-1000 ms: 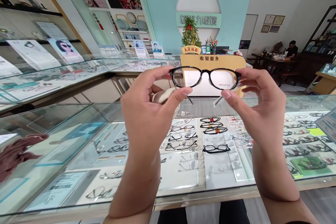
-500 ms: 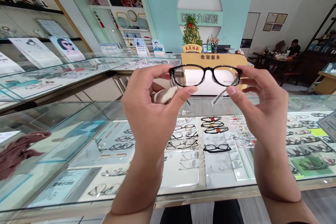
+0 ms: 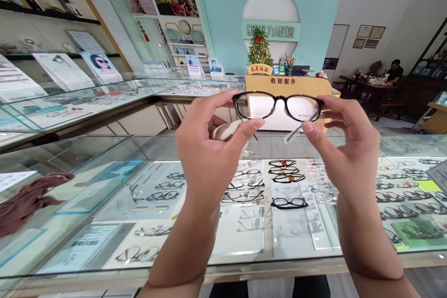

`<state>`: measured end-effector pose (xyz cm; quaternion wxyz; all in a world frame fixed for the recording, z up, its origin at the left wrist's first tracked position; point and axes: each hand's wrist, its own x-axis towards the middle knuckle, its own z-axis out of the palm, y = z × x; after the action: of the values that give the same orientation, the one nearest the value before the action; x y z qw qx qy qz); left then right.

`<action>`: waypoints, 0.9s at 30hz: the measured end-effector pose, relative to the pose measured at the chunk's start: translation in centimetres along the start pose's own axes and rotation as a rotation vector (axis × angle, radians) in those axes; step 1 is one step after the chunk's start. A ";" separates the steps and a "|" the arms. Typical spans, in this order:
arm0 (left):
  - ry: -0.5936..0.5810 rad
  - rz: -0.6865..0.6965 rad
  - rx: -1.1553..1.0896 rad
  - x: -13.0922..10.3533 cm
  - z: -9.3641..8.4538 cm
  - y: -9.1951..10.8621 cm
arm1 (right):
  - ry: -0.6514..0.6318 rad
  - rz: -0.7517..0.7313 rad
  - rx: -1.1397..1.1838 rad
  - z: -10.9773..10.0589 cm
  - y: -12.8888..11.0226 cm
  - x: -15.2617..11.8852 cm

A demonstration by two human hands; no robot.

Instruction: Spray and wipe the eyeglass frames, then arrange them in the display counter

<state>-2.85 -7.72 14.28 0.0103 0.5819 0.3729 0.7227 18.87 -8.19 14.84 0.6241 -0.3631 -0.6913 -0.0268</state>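
Observation:
A pair of black-rimmed eyeglasses (image 3: 280,98) is held up level above the glass display counter, its temples unfolded toward me. My left hand (image 3: 213,135) pinches the left end of the frame between thumb and fingers. Tucked in that same hand is a pale, cream-coloured cloth (image 3: 225,131), mostly hidden by the palm and thumb. My right hand (image 3: 349,139) grips the right end of the frame, thumb below and index finger above. Faint lettering shows on the right lens.
Under the counter glass (image 3: 167,144) lie rows of eyeglasses, with a black pair (image 3: 289,202) below my hands. A brown cloth (image 3: 33,200) rests on the left. Beyond stand a wooden cashier desk (image 3: 323,86) and a plant (image 3: 259,51). A person (image 3: 395,72) sits far right.
The view has shifted slightly, so the room appears a little lower and further right. Both hands still hold the eyeglasses, which sit slightly lower and further right in the picture.

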 end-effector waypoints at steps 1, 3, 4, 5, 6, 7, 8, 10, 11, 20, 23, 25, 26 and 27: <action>-0.016 -0.025 -0.021 0.1 0.0 -0.2 | 0.023 -0.020 -0.013 0.1 -0.1 0.0; -0.043 -0.069 -0.035 0.4 0.0 -0.4 | 0.062 -0.053 -0.037 0.2 -0.2 -0.1; -0.054 -0.086 -0.032 0.5 -0.1 -0.5 | 0.075 -0.065 -0.046 0.3 -0.3 -0.2; -0.065 -0.099 -0.024 0.6 -0.1 -0.6 | 0.083 -0.074 -0.054 0.4 -0.3 -0.2; -0.073 -0.105 -0.017 0.7 -0.1 -0.8 | 0.086 -0.082 -0.061 0.4 -0.4 -0.2; -0.080 -0.102 -0.013 0.8 -0.1 -0.9 | 0.086 -0.090 -0.068 0.5 -0.4 -0.2; -0.082 -0.087 -0.016 0.8 -0.1 -1.0 | 0.084 -0.101 -0.075 0.5 -0.3 -0.2; -0.070 -0.036 -0.028 0.9 0.0 -1.4 | 0.081 -0.126 -0.091 0.6 -0.2 -0.1; -0.058 -0.009 -0.030 0.9 0.1 -1.6 | 0.081 -0.139 -0.098 0.7 -0.1 0.0; -0.057 0.027 -0.006 0.4 1.3 -2.5 | 0.117 -0.228 -0.149 1.0 -0.1 0.0; -0.046 0.012 -0.005 0.4 1.8 -2.7 | 0.123 -0.287 -0.144 1.2 -0.2 -0.2; -0.029 0.011 -0.008 0.3 2.2 -2.8 | 0.119 -0.268 -0.140 1.5 -0.1 -0.3; -0.011 0.020 -0.008 0.3 2.4 -2.8 | 0.118 -0.247 -0.137 1.7 0.0 -0.3; 0.018 0.039 -0.006 0.2 2.6 -2.8 | 0.118 -0.220 -0.125 1.9 0.2 -0.3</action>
<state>-1.87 -4.25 13.00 -0.0053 0.5827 0.3592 0.7290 17.40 -7.29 14.06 0.6332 -0.3211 -0.6859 -0.1595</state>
